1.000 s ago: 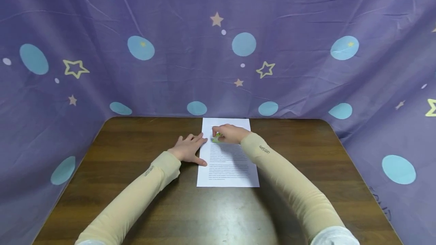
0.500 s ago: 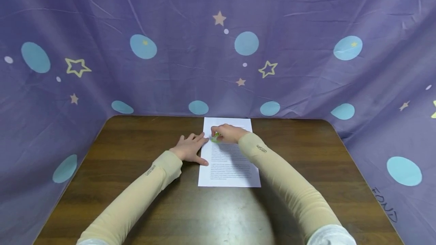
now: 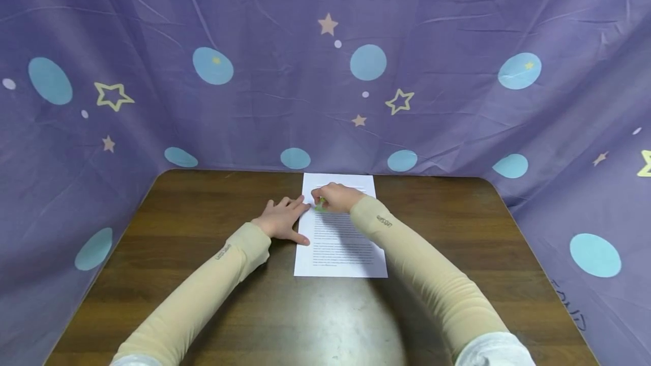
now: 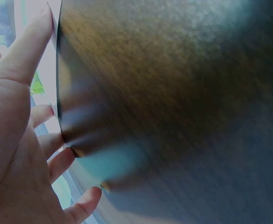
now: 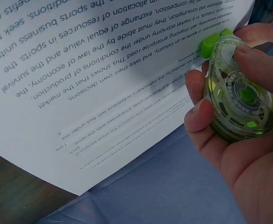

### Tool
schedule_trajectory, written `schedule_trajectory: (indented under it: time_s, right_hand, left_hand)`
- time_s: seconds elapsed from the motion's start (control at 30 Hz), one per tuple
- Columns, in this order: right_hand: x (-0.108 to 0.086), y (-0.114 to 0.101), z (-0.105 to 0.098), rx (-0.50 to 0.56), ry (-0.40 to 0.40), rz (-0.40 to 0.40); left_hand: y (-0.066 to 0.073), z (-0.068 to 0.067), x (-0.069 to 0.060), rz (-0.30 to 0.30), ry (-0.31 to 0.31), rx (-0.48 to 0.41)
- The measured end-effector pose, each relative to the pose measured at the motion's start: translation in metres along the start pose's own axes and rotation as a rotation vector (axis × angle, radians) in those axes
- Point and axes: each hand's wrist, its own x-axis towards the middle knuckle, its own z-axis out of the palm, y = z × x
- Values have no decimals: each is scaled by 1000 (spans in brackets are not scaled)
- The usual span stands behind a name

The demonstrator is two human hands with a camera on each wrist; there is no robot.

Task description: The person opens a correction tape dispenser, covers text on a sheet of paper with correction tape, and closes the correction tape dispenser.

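1. Our right grip (image 3: pixel 337 197) holds a clear, rounded, green-tipped plastic dispenser (image 5: pixel 245 96) at the upper left of the white printed paper sheet (image 3: pixel 341 247).
2. Our left grip (image 3: pixel 280 222), spread wide, touches the sheet's left edge.

The table (image 3: pixel 305 315) has a brown wood-grain top with rounded corners at 10 and 2 o'clock. One sheet of printed paper (image 3: pixel 341 236) lies flat at 12 o'clock, near the far edge. The left hand (image 3: pixel 281 222), fingers spread, rests at 10 o'clock, overlapping the paper's 9 o'clock edge.
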Motion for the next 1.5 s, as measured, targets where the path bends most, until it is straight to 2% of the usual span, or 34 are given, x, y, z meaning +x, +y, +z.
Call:
schedule_trajectory:
  time_s: [0.4,0.57,0.77,0.93,1.2,1.4,1.5]
  right_hand:
    - [-9,3,-1,42,-50,98]
    - [-10,2,0,41,-51,79]
    - [-7,3,6,92,-26,54]
    - [-3,4,8,89,17,29]
    - [-1,4,7,51,56,-34]
    - [2,1,6,33,44,-8]
    - [3,0,3,21,33,5]
  left_hand:
    - [0,0,1,-15,-7,-14]
    - [-2,3,2,-14,-9,-19]
    - [-4,4,2,-2,-10,-34]
    - [-6,6,3,9,1,-44]
    - [-3,1,2,20,7,-19]
    - [-9,9,7,0,1,-15]
    - [-7,7,7,-5,-8,-8]
